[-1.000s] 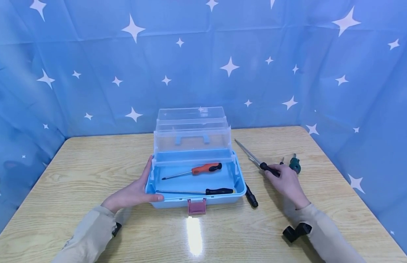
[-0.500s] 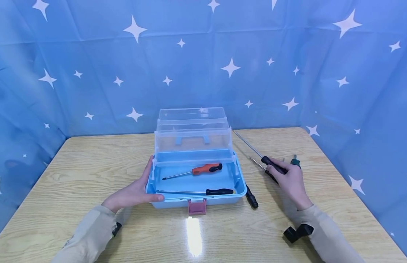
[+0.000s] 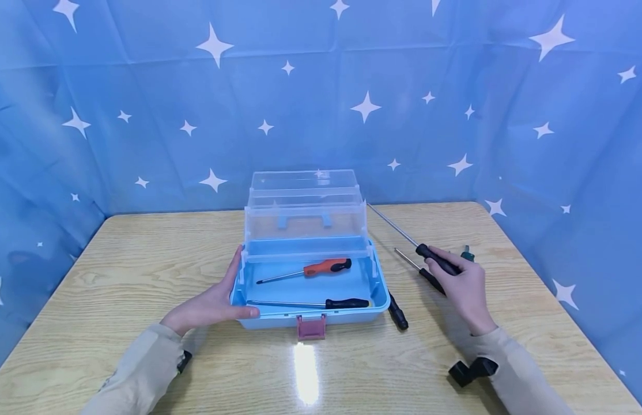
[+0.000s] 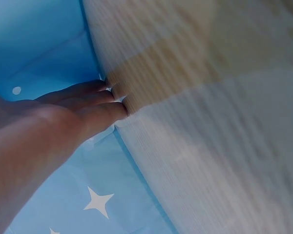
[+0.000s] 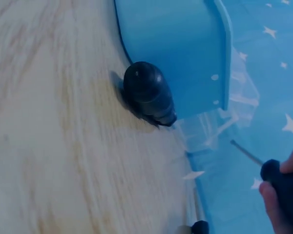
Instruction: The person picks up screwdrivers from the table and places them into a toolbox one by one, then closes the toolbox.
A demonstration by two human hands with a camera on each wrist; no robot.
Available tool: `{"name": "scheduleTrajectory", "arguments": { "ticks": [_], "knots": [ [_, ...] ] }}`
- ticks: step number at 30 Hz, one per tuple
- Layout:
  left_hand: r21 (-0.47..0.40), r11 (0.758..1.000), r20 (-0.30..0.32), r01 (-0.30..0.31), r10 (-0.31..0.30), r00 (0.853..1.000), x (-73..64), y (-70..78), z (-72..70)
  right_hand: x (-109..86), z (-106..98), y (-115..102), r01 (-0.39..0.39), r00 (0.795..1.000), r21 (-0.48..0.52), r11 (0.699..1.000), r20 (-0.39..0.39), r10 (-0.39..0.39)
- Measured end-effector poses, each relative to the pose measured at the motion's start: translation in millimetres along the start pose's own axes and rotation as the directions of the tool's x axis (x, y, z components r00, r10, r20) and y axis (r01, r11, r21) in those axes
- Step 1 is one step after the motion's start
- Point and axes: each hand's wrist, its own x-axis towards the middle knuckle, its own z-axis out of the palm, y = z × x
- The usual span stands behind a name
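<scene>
My left hand (image 3: 212, 302) holds the left side of a light blue toolbox (image 3: 305, 321), thumb over the front rim. In the left wrist view the fingers (image 4: 95, 117) lie along the box wall. Its clear lid (image 3: 305, 225) stands raised. Inside lie an orange-and-black screwdriver (image 3: 326, 266) and a black-handled screwdriver (image 3: 347, 303). My right hand (image 3: 463, 288) pinches the black handle of a long screwdriver (image 3: 436, 259), its shaft pointing up and left. Below it lies another black-handled screwdriver (image 3: 430, 279). The right wrist view shows the held screwdriver (image 5: 283, 192) at the right edge.
A black screwdriver handle (image 3: 397, 314) lies against the box's right side, its other end hidden. A green-handled screwdriver (image 3: 467, 253) shows partly behind my right hand. The wooden table (image 3: 160, 253) ends at a blue star-patterned curtain (image 3: 310, 132).
My right hand has lifted the long screwdriver off the table and moved slightly right, uncovering more of the black-handled screwdriver beneath. My left hand keeps its place on the toolbox.
</scene>
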Motion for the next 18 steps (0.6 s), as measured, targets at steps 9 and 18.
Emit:
{"name": "scheduleTrajectory", "arguments": {
  "ticks": [9,18],
  "knots": [
    [-0.012,1.000,0.004,-0.012,0.012,1.000,0.3,0.2,0.3,-3.2,-10,-14,-0.088,0.995,0.047,0.995,-0.046,0.090],
    [-0.016,1.000,0.002,-0.014,0.014,1.000,-0.3,2.2,0.7,-8.4,-17,-31,-0.084,0.992,0.102,0.991,-0.084,0.093]
  ]
}}
